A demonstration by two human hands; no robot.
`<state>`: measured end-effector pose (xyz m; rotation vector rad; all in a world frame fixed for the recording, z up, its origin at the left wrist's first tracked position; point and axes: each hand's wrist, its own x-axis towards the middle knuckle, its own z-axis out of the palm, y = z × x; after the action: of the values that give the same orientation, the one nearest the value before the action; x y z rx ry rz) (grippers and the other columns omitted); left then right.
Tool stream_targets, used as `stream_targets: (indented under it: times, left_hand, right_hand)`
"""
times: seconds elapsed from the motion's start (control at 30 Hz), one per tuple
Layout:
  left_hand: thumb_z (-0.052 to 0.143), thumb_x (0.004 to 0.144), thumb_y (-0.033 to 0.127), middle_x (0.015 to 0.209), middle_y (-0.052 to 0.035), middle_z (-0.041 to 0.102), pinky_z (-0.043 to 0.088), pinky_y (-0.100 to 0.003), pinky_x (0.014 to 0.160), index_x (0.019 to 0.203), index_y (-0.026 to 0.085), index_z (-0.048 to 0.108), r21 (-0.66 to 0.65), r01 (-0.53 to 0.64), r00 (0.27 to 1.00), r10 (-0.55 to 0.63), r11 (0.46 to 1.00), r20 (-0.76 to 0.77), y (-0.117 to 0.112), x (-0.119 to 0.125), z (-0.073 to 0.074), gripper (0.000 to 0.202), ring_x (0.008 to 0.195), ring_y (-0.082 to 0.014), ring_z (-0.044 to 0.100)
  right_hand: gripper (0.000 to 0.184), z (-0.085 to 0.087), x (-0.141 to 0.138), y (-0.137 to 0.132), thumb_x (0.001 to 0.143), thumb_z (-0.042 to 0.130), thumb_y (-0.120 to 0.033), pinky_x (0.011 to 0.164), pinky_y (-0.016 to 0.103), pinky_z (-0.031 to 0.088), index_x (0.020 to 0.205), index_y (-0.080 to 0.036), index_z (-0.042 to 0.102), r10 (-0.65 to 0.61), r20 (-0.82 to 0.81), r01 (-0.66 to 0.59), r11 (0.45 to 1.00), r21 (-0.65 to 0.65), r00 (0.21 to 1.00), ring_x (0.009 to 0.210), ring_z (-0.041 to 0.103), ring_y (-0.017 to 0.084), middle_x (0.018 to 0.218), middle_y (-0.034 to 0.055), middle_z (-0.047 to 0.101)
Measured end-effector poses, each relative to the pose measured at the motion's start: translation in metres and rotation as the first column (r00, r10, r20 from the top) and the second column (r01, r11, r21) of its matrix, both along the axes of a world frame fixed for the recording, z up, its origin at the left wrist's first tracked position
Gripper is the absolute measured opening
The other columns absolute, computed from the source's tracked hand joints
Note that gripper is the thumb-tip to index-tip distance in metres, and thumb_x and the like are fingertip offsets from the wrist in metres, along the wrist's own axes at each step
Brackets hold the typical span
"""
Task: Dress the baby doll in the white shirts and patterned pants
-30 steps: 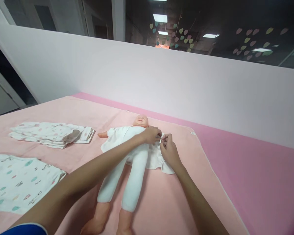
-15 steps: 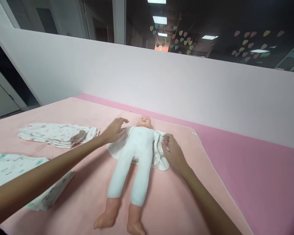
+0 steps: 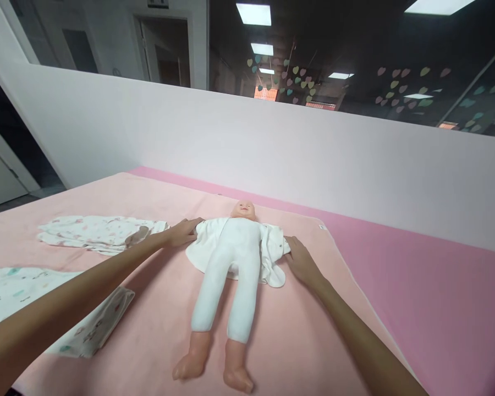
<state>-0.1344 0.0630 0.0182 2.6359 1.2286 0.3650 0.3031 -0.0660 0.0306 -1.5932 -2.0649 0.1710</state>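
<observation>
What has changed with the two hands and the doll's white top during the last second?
The left hand moved from the doll's chest out to its left, now on the spread white top. The right hand slid outward to the top's other edge. The top now lies open. Folded cloths stayed.

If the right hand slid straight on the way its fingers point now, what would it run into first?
The right hand points up-left and already touches the open flap of the white cloth garment. Straight on, it would likely press that flap into the white-bodied baby doll; depth is hard to judge.
</observation>
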Motion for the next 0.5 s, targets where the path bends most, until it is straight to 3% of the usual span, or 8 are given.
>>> stream_targets:
  times: [0.27, 0.37, 0.5]
  left_hand:
    - [0.05, 0.094, 0.045, 0.123, -0.0073, 0.071, 0.047, -0.036, 0.096, 0.132, 0.027, 0.058, -0.075, 0.123, 0.992, -0.125, 0.99, -0.022, 0.027, 0.033, 0.028, 0.043, 0.11, -0.0285, 0.067]
    - [0.049, 0.094, 0.047, 0.122, -0.0091, 0.071, 0.048, -0.037, 0.092, 0.133, 0.025, 0.059, -0.107, 0.118, 0.992, -0.122, 0.987, -0.028, 0.031, 0.045, 0.026, 0.045, 0.107, -0.0289, 0.068]
    - [0.061, 0.087, 0.053, 0.127, -0.0106, 0.069, 0.048, -0.038, 0.096, 0.14, 0.024, 0.055, -0.076, 0.095, 0.993, -0.1, 0.993, -0.07, 0.028, 0.054, 0.016, 0.06, 0.113, -0.031, 0.066]
  right_hand:
    - [0.041, 0.03, 0.074, 0.011, 0.097, 0.044, -0.033, 0.096, 0.046, 0.044, 0.131, -0.025, 0.064, 0.032, 0.142, -0.026, 0.999, -0.047, 0.989, 0.111, 0.059, 0.032, 0.122, 0.0135, 0.068]
    - [0.04, 0.027, 0.087, 0.012, 0.096, 0.047, -0.039, 0.097, 0.047, 0.045, 0.128, -0.024, 0.065, 0.011, 0.104, -0.005, 0.998, -0.062, 0.995, 0.112, 0.059, 0.034, 0.122, 0.0137, 0.068]
    - [0.031, 0.017, 0.08, 0.004, 0.095, 0.05, -0.042, 0.094, 0.044, 0.047, 0.114, -0.026, 0.068, 0.047, 0.03, -0.045, 0.996, -0.076, 0.998, 0.108, 0.062, 0.033, 0.119, 0.0101, 0.071]
